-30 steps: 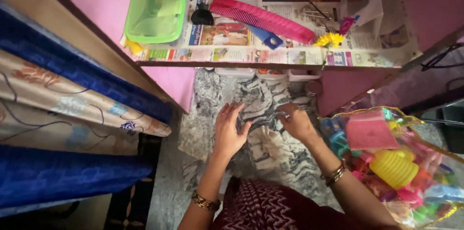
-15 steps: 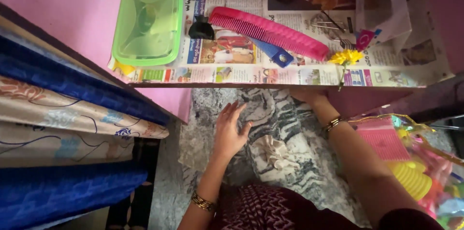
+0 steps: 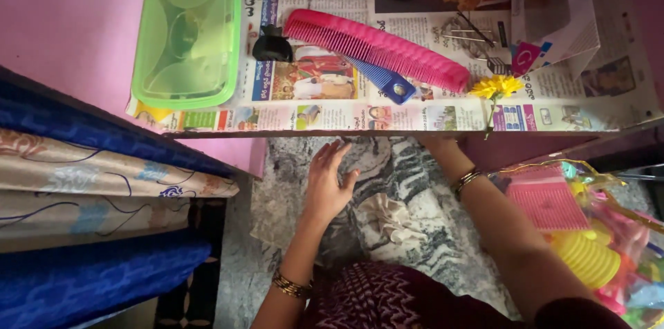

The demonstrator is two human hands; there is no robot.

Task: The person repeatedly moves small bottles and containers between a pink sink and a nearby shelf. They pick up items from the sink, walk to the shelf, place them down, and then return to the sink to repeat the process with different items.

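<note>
My left hand (image 3: 327,181) rests with fingers spread on a black-and-white patterned cloth (image 3: 408,184) on the lower shelf, holding nothing. A crumpled cream cloth piece (image 3: 391,215) lies just to its right. My right forearm (image 3: 484,211), with a bangle at the wrist, reaches under the upper shelf; the hand itself is hidden behind the shelf edge (image 3: 387,133).
The newspaper-lined upper shelf carries a green lidded box (image 3: 188,42), a black clip (image 3: 271,47), a pink comb (image 3: 377,49) over a blue comb (image 3: 384,80), hairpins (image 3: 467,30) and a yellow flower (image 3: 496,87). A clear bag of colourful plastic toys (image 3: 581,232) sits right; folded blankets (image 3: 90,177) left.
My right hand has moved from the patterned cloth up and back under the upper shelf, out of sight. The left hand has barely moved. The view has tilted slightly.
</note>
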